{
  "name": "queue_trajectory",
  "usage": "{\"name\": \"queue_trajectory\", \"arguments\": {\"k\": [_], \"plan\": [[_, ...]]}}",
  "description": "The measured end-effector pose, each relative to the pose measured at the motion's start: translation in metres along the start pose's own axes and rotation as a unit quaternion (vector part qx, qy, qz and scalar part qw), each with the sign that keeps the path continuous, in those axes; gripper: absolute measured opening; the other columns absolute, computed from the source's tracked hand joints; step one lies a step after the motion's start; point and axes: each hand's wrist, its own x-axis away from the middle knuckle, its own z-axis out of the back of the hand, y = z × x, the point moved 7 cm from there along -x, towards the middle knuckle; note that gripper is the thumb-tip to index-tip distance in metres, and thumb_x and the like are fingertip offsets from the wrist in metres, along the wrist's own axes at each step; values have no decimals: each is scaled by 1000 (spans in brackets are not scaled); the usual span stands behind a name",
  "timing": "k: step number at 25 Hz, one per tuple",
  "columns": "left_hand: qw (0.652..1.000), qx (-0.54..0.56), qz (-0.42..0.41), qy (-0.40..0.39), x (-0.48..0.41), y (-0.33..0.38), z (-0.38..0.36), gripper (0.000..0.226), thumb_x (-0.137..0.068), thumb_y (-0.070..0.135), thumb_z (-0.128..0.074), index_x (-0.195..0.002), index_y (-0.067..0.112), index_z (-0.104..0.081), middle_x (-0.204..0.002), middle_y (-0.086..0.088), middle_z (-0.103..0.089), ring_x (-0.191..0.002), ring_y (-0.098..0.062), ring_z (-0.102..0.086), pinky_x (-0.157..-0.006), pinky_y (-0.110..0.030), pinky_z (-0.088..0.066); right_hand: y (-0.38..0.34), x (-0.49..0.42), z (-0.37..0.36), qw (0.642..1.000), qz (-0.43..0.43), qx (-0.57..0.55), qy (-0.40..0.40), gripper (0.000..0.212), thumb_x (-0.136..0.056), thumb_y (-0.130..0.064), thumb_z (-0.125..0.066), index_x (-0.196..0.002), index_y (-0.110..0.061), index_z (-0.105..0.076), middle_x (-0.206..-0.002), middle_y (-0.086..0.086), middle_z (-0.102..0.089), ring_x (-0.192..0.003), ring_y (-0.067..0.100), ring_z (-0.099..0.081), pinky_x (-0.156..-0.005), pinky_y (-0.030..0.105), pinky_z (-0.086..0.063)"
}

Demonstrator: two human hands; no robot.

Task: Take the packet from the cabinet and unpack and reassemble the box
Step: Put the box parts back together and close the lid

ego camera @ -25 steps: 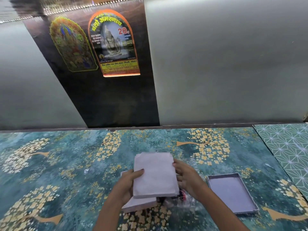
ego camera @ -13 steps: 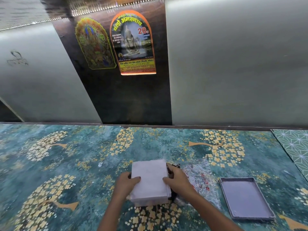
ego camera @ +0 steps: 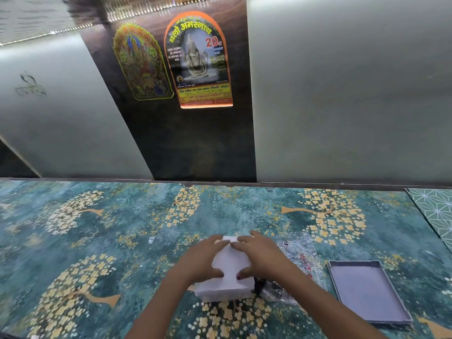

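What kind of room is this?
Probably a home or small shop: a floral-patterned counter, religious posters stuck on a dark cabinet panel, and plain grey doors.

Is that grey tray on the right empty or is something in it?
Empty. The grey tray lies open side up on the patterned table, its flat floor bare from rim to rim, apart from both hands.

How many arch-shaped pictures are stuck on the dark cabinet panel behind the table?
2. The gold-edged sticker is on the left of the dark panel; the orange-bordered poster is right beside it. None seem hidden.
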Motion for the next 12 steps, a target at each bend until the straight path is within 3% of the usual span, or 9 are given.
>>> {"name": "queue_trajectory", "arguments": {"k": [6,12], "plan": [[994,-101,42,-20,1,-9,-27,75,-87,30,-55,-144,27,-8,-158,-1,-5,-144,-23,-13,-114,-44,-27,4,-8,-23,996,-25,53,-69,76,-80,-46,-57,-143,-26,-19,-156,1,-14,-142,36,4,-107,68,-2],[981,-158,70,-88,-3,-20,-46,69,-93,37,-40,-144,26,6,-158,-3,9,-145,-26,4,-115,-57,-4,3,-19,-36,988,-47,111,-96,74,-83,-47,-52,-144,-27,-14,-157,3,-10,-140,40,13,-101,74,6]]}}
